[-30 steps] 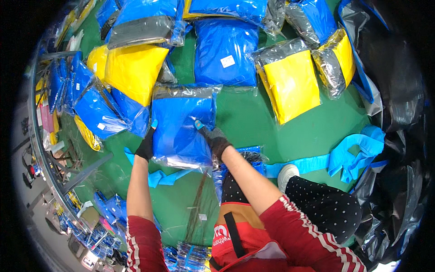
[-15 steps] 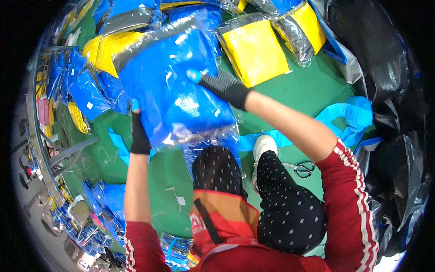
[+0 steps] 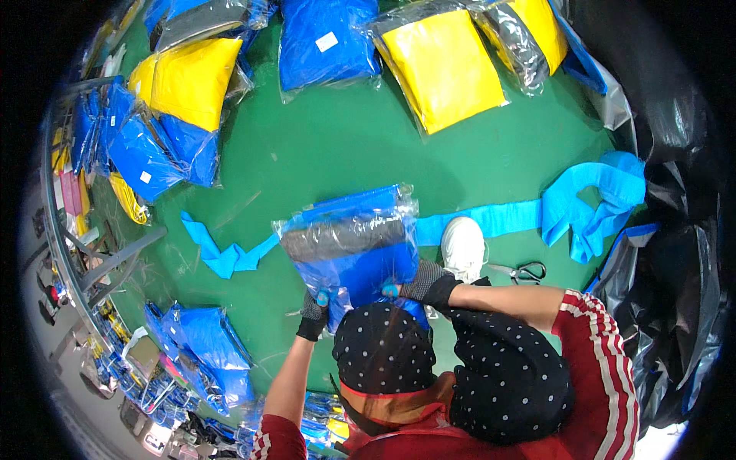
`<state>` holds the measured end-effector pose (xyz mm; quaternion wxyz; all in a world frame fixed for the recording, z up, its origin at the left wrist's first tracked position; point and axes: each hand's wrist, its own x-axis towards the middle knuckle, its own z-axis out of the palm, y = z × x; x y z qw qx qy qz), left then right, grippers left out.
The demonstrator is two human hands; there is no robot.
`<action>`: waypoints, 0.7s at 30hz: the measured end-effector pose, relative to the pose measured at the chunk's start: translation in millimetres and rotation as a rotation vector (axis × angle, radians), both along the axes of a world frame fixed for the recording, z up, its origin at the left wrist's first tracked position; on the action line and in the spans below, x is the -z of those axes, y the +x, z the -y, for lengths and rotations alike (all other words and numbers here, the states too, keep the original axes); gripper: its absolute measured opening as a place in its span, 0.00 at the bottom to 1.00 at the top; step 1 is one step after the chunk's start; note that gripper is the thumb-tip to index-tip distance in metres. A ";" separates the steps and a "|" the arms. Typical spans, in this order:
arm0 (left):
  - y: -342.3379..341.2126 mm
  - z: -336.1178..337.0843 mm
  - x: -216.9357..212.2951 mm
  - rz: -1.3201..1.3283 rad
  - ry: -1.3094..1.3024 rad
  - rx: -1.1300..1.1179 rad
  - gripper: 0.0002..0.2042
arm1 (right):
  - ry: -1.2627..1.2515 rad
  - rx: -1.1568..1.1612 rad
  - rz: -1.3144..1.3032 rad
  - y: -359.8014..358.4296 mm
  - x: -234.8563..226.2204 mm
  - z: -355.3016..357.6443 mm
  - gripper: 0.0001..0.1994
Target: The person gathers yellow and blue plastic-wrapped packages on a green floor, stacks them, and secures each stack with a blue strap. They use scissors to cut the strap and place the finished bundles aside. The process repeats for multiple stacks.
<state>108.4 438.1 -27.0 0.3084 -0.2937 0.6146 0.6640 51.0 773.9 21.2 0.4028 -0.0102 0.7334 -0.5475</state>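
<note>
A blue folded package with a dark grey band [image 3: 345,241], wrapped in clear plastic, is just in front of my knees. My left hand [image 3: 313,316], in a dark glove with bare-looking blue fingertips, grips its near left corner, thumb on top. At the near right part, my gloved right hand [image 3: 424,282] holds it the same way. The package covers part of a long light-blue strap [image 3: 491,218] lying across the green floor. Whether a second package is under the held one, I cannot tell.
Scissors [image 3: 529,272] lie right of my white shoe [image 3: 463,247]. Wrapped yellow [image 3: 445,69] and blue packages [image 3: 328,50] line the far side. More blue packages [image 3: 207,337] lie at left, near a metal frame [image 3: 123,257]. Black plastic sheeting [image 3: 667,307] borders the right.
Both hands have come back toward my knees, gripping a blue package by its near edge. The far blue package with a white label is now uncovered.
</note>
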 end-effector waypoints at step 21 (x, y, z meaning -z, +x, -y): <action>34.4 -61.2 -34.6 0.588 -0.037 -0.423 0.35 | 0.423 -0.234 -0.161 -142.3 -40.2 -20.9 0.34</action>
